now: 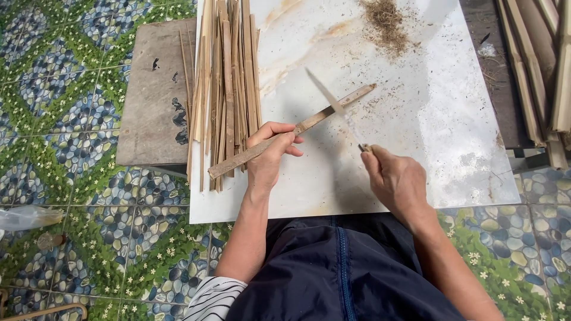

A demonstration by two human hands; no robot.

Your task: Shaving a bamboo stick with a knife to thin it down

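My left hand [269, 150] grips a long flat bamboo strip [333, 109] near its middle, holding it slanted over a white tile slab [416, 107]. My right hand [397, 179] is closed on the handle of a knife [333, 104], whose blade is blurred and crosses the strip near its far end. To the left of my left hand lies a pile of several thin bamboo strips [225, 77], running away from me.
A grey board [151, 95] sits under the slab's left side. Fibre shavings [385, 24] are heaped at the slab's far edge. More bamboo slats [544, 71] are stacked at the right. The floor has a pebble-and-flower pattern [71, 119].
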